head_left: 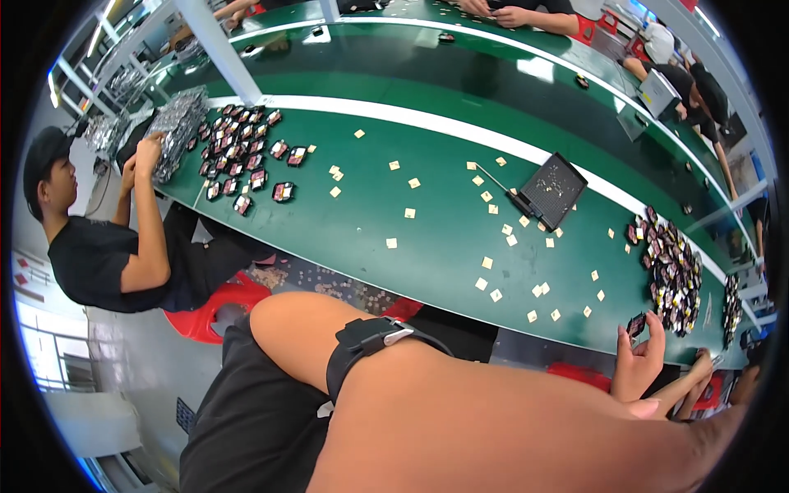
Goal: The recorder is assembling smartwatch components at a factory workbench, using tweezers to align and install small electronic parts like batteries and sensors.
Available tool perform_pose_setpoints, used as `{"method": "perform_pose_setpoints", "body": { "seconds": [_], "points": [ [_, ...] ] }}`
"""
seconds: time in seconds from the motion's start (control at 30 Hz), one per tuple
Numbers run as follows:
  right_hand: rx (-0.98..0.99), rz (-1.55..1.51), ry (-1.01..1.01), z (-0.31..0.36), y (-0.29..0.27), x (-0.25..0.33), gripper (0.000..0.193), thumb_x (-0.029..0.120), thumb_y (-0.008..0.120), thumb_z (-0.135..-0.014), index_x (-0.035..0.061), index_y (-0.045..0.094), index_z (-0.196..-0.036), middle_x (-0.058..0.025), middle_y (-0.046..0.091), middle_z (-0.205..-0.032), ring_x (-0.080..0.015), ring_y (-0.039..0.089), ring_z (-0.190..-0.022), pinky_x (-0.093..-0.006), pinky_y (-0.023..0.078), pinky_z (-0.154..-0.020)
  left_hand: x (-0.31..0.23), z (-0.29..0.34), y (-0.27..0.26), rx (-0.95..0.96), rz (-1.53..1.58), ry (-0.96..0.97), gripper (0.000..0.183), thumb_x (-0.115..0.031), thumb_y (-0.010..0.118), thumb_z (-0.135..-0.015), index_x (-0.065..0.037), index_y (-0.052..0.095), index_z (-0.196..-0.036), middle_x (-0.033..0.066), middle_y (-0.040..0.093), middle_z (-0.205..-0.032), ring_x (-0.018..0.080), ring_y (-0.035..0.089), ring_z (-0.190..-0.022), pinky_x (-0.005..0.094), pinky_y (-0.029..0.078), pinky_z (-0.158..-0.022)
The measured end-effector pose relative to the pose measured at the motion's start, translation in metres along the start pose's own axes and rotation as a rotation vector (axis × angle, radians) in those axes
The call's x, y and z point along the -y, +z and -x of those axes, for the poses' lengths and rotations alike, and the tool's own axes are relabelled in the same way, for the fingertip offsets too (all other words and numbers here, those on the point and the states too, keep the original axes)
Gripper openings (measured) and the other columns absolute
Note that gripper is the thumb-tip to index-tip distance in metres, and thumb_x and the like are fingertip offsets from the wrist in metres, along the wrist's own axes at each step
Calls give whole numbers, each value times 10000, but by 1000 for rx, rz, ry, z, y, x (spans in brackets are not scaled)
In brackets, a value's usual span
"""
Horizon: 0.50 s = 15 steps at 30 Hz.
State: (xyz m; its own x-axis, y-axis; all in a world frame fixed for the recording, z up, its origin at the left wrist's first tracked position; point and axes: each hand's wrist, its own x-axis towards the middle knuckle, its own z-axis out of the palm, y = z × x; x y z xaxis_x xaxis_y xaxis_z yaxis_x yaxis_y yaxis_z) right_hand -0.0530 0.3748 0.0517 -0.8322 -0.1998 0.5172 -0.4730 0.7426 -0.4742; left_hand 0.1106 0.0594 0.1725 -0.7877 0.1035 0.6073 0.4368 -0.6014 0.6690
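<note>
My bare left forearm, with a black strap (363, 349) near its elbow, crosses the lower foreground towards the right. At its far end my left hand (699, 435) lies near the dark rim; only a thumb tip shows clearly. My right hand (639, 366) is raised at the table's front edge. Its thumb and finger pinch a small black block (636, 325) with a reddish label. Just beyond that hand lies a heap of similar labelled black blocks (674, 267). Pale yellow square pieces (487, 263) are scattered over the green table (345, 238).
A black tray (555, 193) with small bits in it lies at the table's far side. More black blocks (234, 148) and silvery bags (177, 123) sit at left, beside a seated person (99, 238). A red stool (209, 312) stands there. Beyond runs a green conveyor (394, 74) with other people.
</note>
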Motion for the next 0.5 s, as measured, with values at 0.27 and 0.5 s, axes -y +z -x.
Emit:
{"method": "perform_pose_setpoints", "body": {
  "seconds": [0.27, 0.5],
  "points": [
    [86, -289, -115, 9, -1, 79, 521, -52, 837, -651, 50, 671, -1134, -91, 654, -1115, -170, 656, -818, -303, 565, -654, 67, -19, -82, 5, -534, -372, 994, -525, 714, -853, -66, 240, -1598, 169, 457, -1471, 267, 499, -1283, 408, 411, -1063],
    [290, -369, -339, -12, 64, 112, 470, 90, 827, -734, 94, 639, -1165, -90, 619, -1140, -292, 696, -859, -385, 585, -684, 128, -9, -137, 79, -151, -813, 578, -154, 599, -1006, -1, 377, -1517, 107, 621, -1294, 148, 636, -1048, 301, 518, -922]
  ]
}}
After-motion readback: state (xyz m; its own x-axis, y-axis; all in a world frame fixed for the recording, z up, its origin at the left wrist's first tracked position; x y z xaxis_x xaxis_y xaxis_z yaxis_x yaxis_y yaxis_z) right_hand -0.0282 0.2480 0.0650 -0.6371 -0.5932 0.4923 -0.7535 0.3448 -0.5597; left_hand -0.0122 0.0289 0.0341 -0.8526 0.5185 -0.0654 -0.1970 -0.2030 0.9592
